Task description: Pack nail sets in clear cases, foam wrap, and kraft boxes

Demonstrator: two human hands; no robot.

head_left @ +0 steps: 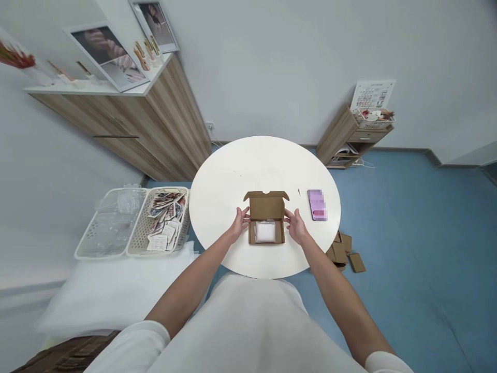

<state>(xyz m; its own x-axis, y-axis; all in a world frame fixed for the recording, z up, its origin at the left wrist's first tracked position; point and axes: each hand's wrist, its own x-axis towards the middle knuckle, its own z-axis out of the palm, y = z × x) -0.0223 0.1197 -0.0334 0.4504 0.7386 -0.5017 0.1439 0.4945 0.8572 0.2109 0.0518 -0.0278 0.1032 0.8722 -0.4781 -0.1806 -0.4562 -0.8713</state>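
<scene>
A small brown cardboard box (pixel 266 207) stands on the round white table (pixel 264 160) with its lid raised and tilted back. Inside it lies a white packet (pixel 265 232), whose contents I cannot make out. At the box's left side is my left hand (pixel 239 224), fingers apart and fingertips close to the cardboard. My right hand (pixel 295 226) is at the opposite side, its fingers likewise spread and near the lid's edge. Whether the fingertips touch the box is hard to tell. Neither hand grips anything.
A phone (pixel 317 205) lies on the table to the right. On the left stand a white basket of printed cards (pixel 187 217) and a basket of clear plastic bags (pixel 112 223). Several folded brown boxes (pixel 339 253) are on the floor, right. Behind are a wooden cabinet (pixel 171 114) and small shelf (pixel 334 134).
</scene>
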